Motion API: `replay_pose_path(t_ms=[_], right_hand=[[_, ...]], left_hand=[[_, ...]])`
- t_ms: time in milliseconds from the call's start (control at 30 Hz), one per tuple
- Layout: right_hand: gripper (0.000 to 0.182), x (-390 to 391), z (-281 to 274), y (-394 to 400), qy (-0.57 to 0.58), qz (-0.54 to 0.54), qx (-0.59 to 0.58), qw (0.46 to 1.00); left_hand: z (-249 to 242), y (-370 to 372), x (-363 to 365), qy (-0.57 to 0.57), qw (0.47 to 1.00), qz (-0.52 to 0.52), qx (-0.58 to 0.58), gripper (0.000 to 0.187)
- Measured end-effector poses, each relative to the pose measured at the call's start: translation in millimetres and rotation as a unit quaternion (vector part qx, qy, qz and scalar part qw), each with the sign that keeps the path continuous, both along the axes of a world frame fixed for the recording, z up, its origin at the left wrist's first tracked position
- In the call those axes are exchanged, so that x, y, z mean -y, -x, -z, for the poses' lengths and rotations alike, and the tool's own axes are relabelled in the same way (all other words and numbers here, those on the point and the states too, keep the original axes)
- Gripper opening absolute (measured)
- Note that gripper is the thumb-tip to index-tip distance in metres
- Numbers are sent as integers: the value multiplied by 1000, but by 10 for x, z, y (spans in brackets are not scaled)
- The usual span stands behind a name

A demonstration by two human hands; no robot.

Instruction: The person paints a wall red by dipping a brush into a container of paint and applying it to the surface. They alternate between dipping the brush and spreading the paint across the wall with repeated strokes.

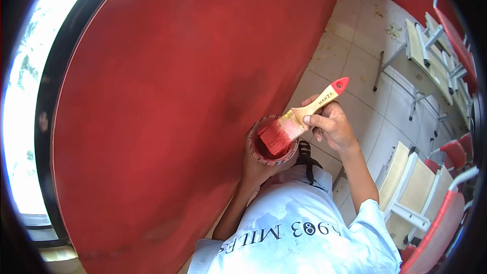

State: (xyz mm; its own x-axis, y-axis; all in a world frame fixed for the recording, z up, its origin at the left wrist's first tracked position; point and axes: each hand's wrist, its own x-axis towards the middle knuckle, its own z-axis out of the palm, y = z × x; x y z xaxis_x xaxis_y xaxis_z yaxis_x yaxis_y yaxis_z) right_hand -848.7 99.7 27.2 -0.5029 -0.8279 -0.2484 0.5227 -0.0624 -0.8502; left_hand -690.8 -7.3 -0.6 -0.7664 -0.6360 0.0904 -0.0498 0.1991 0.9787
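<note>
My right hand (329, 124) grips a wide paintbrush (315, 102) by its pale wooden handle, which has a red tip and the lettering HAMZA. Red paint coats the bristles, and they sit over the mouth of a round paint pot (271, 161) with a speckled, paint-smeared rim. Around the pot's left side wraps my left hand (252, 161), holding it in front of my body; most of its fingers are hidden behind the pot. Just beyond the pot stands the red wall (193, 71), with darker patches on its surface.
A bright window (30, 96) with a dark frame is at the far left. Desks (401, 172) and red chairs (436, 223) crowd the right side. More upturned furniture (428, 56) lies at the upper right. Pale floor tiles (362, 79) carry scattered debris.
</note>
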Motion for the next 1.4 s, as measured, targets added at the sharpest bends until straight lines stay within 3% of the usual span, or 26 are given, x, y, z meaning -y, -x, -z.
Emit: replay_pose_path(t_ms=[100,200,300,433,500,633,800,1233,1400], right_hand=[[31,-114,232,218,10,-5,14,1000],[31,-152,269,497,7,0,10,1000],[30,-210,306,686,23,0,-10,1000],[28,-198,324,900,24,-5,0,1000],[27,-187,398,956,28,7,11,1000],[26,-151,554,911,36,7,27,999],[27,-99,681,858,18,30,10,999],[27,-155,906,741,35,49,111,992],[27,-156,944,749,31,58,110,992]], left_hand=[[322,161,-144,-45,999,-28,1,62],[294,496,-193,-11,998,-32,-46,62],[317,646,-229,20,999,27,24,73],[193,866,-227,14,997,33,65,72],[317,910,-268,-7,998,-22,50,69],[413,838,-262,53,996,-39,62,75],[574,807,-201,42,997,-47,48,79],[692,804,-197,6,993,-59,100,81],[710,866,-216,59,993,-72,67,77]])
